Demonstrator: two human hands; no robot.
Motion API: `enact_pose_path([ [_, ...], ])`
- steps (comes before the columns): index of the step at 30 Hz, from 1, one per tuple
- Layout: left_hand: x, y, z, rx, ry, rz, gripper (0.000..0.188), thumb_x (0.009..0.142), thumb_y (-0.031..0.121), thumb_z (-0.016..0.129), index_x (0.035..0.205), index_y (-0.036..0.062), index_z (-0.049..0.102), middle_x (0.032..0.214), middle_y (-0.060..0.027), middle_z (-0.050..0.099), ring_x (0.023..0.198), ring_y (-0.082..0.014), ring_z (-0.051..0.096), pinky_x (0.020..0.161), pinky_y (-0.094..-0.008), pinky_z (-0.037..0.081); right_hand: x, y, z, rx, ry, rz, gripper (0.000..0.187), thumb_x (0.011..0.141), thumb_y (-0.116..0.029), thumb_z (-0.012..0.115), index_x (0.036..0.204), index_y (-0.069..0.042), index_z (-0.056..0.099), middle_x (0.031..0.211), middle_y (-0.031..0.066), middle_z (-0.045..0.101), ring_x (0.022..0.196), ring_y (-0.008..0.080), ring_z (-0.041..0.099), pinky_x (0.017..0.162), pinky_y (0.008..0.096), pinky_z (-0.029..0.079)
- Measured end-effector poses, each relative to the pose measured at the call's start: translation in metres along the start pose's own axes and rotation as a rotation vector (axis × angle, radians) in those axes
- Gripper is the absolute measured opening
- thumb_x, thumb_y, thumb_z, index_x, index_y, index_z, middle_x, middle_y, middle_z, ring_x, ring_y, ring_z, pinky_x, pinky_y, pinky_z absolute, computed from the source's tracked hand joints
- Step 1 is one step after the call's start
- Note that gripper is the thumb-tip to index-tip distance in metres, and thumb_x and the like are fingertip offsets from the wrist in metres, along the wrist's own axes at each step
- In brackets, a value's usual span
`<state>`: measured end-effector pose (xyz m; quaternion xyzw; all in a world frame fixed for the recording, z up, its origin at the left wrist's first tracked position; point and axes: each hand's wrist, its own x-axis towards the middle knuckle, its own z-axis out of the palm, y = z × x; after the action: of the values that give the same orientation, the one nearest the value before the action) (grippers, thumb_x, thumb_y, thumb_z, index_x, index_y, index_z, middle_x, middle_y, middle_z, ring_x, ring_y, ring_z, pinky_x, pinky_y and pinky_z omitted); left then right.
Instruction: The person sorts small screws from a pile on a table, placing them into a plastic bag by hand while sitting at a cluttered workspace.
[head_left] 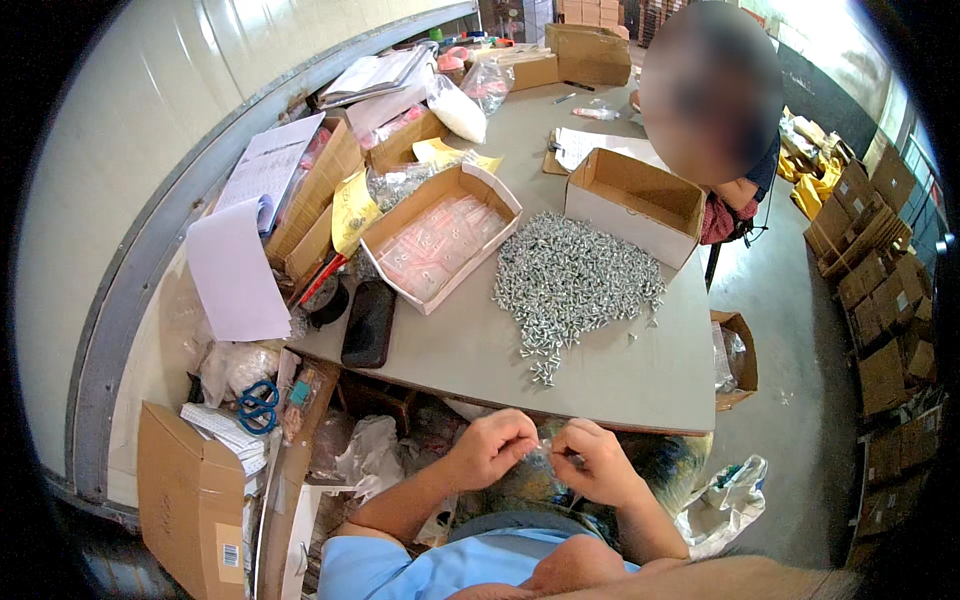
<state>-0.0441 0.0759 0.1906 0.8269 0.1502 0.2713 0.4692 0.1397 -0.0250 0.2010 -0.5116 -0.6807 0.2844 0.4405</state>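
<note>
Landmark: the screw pile (580, 285) on the table (640, 390). Left hand (495, 448) and right hand (597, 460) are on the pile's near side, past the table edge; each has fingertips together, pinching a small clear bag (543, 453) between them (contents too small to tell). Left of pile: shallow box (478, 262) of pinkish packets (440, 245), then dark phone (368, 323).

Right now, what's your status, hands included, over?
Left hand and right hand pinching clear plastic. Metal fasteners heaped on table beyond. Nothing seen blocking hands.
</note>
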Motion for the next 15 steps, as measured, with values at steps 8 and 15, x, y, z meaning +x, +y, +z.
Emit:
enact_pose_path([
  [8, 0.099, -0.018, -0.142, 0.544, 0.840, 0.130, 0.018, 0.090, 0.017, 0.059, 0.084, 0.0005, 0.061, 0.065, -0.0066, 0.057, 0.056, -0.0098, 0.051, 0.051, -0.0262, 0.043, -0.004, 0.024, -0.014, 0.035, 0.248, 0.269, 0.008, 0.075, -0.002, 0.062, 0.080, -0.002, 0.055, 0.075, 0.0117, 0.057, 0.068, 0.0285, 0.056, 0.058, 0.0331, 0.045],
  [15, 0.144, -0.104, -0.224, 1.226, 0.256, -0.177, 0.017, 0.082, 0.009, 0.057, 0.096, 0.0029, 0.063, 0.098, -0.0117, 0.062, 0.097, -0.0285, 0.058, 0.078, -0.0381, 0.050, 0.026, 0.037, 0.009, -0.540, 0.099, -0.015, 0.029, 0.081, -0.019, 0.065, 0.108, -0.011, 0.060, 0.120, 0.0114, 0.052, 0.112, 0.0334, 0.046, 0.092, 0.0467, 0.039],
])
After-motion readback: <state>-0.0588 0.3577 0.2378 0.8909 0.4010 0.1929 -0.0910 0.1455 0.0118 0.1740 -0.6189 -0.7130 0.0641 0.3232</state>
